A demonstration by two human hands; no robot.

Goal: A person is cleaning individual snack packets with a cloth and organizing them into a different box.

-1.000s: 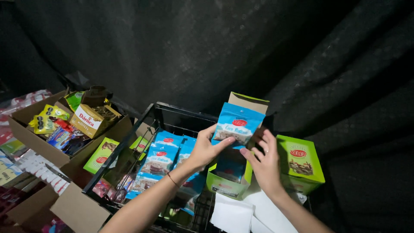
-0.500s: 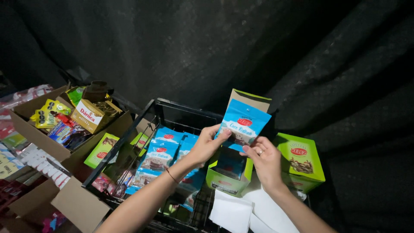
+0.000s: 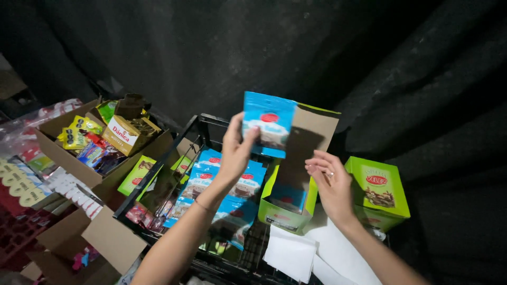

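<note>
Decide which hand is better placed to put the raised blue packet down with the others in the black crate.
Left. The left hand already grips the blue packet above the black crate; the right hand is empty by the open green box.

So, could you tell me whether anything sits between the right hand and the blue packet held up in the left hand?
Nothing visible does. The left hand holds the blue packet up alone; the right hand is open just below it, with only the green box's raised flap behind them.
</note>
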